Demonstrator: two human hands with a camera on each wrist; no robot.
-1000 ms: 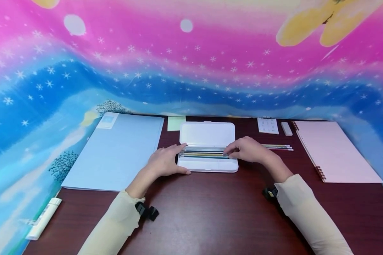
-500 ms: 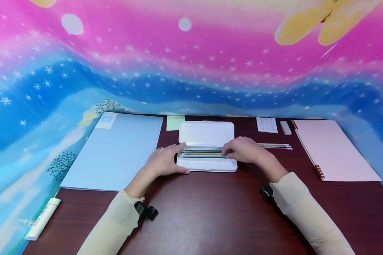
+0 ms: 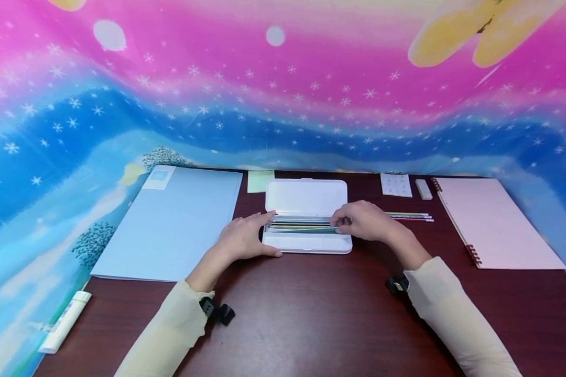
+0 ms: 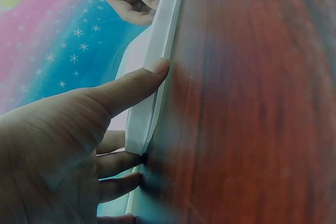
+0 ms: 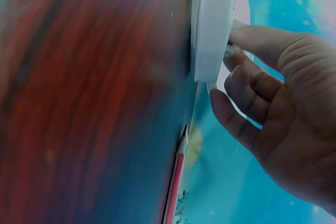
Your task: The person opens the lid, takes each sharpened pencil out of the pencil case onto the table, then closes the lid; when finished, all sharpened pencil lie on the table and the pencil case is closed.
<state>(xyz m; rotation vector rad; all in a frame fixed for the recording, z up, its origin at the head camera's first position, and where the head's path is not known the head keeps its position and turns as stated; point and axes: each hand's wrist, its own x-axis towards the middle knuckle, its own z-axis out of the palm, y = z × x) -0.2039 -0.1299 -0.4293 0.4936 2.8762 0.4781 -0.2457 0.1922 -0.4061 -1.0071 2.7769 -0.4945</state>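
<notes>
The pencil case [image 3: 306,220] is lying open at the middle of the table [image 3: 311,314], lid back. The left hand [image 3: 242,238] is bracing its left end, fingers straight, thumb along the front wall. The right hand [image 3: 363,221] is curling its fingers over the pencils [image 3: 299,228] inside, at their right ends. More pencils [image 3: 410,216] are lying just right of the case.

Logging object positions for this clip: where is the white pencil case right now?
In the head view, the open white pencil case lies mid-table between the blue folder and the pink notebook, with the left hand and right hand at its ends.
</notes>
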